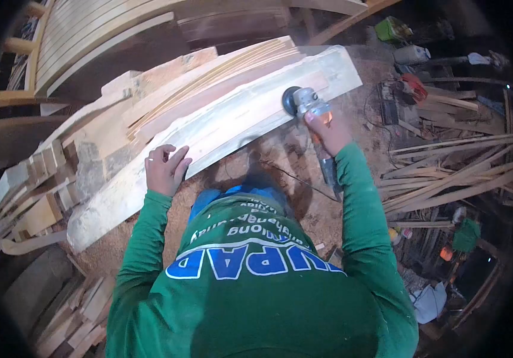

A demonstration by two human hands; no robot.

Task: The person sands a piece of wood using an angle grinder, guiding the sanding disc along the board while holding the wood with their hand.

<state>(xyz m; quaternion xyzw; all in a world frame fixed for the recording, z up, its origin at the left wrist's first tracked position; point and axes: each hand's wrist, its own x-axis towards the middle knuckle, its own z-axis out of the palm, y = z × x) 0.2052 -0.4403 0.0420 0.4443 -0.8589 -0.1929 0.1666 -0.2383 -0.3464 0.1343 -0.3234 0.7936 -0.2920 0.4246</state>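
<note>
A long pale board [131,185] runs diagonally across the view, from lower left to upper right. On it lies a thin, narrow wooden strip [226,128]. My left hand [166,169] rests on the near edge of the board, its fingers apart and nothing held in them. Wrapped round the head of an angle grinder [307,100] is my right hand [330,132]. The grinder's dark round disc touches the strip near its right part, and its body hangs down beside my right forearm.
Thin slats and planks [209,74] lie behind the board. Wood offcuts [45,173] are piled at the left. Long strips of wood [453,173] lie on the right, near a red object [414,86] and a green container [392,30]. A cord trails below the board.
</note>
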